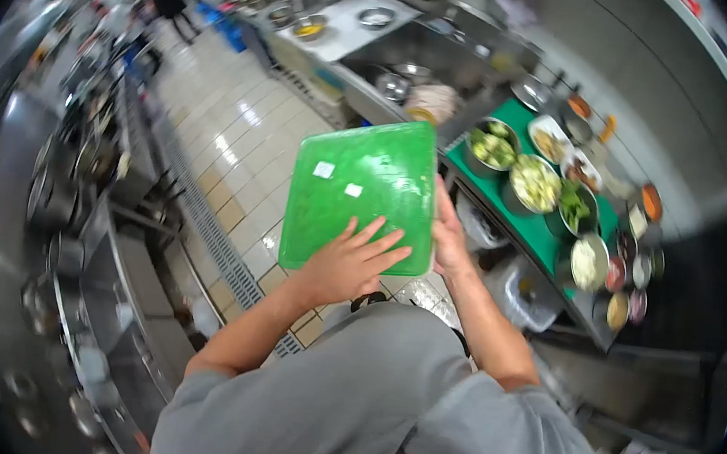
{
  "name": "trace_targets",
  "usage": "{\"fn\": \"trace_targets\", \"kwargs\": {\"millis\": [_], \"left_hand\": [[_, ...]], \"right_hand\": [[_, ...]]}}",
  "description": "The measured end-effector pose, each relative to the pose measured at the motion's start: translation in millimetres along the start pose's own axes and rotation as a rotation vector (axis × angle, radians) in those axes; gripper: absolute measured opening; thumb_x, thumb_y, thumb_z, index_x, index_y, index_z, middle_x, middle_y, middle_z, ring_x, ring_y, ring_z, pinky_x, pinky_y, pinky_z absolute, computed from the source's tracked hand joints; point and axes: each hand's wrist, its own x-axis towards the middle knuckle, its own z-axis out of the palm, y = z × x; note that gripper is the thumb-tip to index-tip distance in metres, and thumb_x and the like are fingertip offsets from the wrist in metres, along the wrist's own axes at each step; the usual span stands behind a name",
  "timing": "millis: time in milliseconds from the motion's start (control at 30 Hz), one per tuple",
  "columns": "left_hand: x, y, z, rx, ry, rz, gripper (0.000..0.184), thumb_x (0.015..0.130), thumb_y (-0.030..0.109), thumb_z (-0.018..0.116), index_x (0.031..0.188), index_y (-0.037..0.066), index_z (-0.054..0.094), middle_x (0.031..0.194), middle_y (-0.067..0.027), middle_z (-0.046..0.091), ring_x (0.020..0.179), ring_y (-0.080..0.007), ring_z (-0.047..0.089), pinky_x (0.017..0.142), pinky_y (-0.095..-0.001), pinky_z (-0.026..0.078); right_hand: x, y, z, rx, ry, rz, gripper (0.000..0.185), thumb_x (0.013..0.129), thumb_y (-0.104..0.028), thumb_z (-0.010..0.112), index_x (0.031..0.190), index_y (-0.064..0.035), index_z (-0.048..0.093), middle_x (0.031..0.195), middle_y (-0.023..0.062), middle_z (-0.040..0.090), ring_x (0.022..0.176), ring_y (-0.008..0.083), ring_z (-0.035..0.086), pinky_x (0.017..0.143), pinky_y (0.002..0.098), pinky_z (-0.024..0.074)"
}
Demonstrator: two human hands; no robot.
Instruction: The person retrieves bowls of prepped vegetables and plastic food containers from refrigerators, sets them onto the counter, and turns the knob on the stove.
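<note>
In front of my body is a square box with a green lid [372, 148], tilted so that its top faces me. Two small white labels stick to the lid. My left hand [346, 265] lies flat on the lower part of the lid, fingers spread. Along the right side, my right hand [451, 241] grips the box's edge, its fingers partly hidden behind it. The underside and contents of the box cannot be seen.
To the right, a green-topped counter [513, 114] carries bowls of cut vegetables [535, 183] and leafy greens [575, 207]. Beyond it is a steel sink [372, 59] with pots. A drain grate [206, 210] runs along the tiled floor. Far off stands a person [167, 1].
</note>
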Motion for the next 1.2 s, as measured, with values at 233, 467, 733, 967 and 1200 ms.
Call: {"fn": "trace_targets", "kwargs": {"millis": [233,467,733,967,1200], "left_hand": [[-42.8,-38.9,-9.1,-0.070,0.437,-0.547,0.056,0.082,0.001,0.057,0.137,0.004,0.054,0.111,-0.0215,0.067,0.095,-0.0346,0.068,0.078,-0.0436,0.055],[-103.9,-178.0,13.5,-1.460,0.766,-0.704,0.036,0.105,0.026,0.044,0.127,0.002,0.058,0.116,-0.0089,0.068,0.099,-0.0285,0.067,0.087,-0.0402,0.056],[-46.0,-64.3,128.4,-2.175,0.533,-0.684,0.065,0.098,0.043,0.046,0.149,0.003,0.037,0.144,-0.0179,0.049,0.129,-0.0363,0.050,0.107,-0.0504,0.044],[-46.9,-12.1,122.3,-2.182,0.507,-0.460,0.079,0.081,0.032,0.052,0.150,0.002,0.031,0.144,-0.0205,0.046,0.128,-0.0403,0.050,0.105,-0.0549,0.044],[-5.1,63.6,84.7,-2.083,0.543,-0.457,0.083,0.076,0.031,0.054,0.150,0.002,0.031,0.144,-0.0210,0.046,0.128,-0.0395,0.050,0.106,-0.0538,0.044]], "right_hand": [[-29.4,21.9,-33.3,0.136,0.133,0.088,0.087,0.083,0.008,0.048,0.160,-0.0088,0.012,0.158,0.0122,0.035,0.138,0.0219,0.043,0.111,0.0352,0.0387],[-52.7,-6.3,-54.1,0.122,0.041,0.052,0.089,0.081,0.003,0.054,0.160,-0.0085,0.016,0.160,0.0117,0.032,0.140,0.0211,0.041,0.115,0.0346,0.0332],[-49.8,-14.8,-101.1,-0.447,0.090,0.112,0.065,0.092,-0.016,0.068,0.151,-0.0098,0.042,0.100,0.0062,0.071,0.091,0.0079,0.063,0.076,0.0244,0.0511],[-241.0,-306.5,-108.3,-1.268,1.285,-1.111,0.027,0.089,-0.013,0.066,0.113,-0.0006,0.064,0.105,0.0132,0.067,0.098,0.0248,0.063,0.090,0.0367,0.0498],[-437.0,-446.7,-272.3,-2.098,2.038,-0.742,0.095,0.090,-0.053,0.064,0.148,0.0097,0.024,0.119,0.0239,0.061,0.108,0.0422,0.060,0.098,0.0480,0.0446]]}}
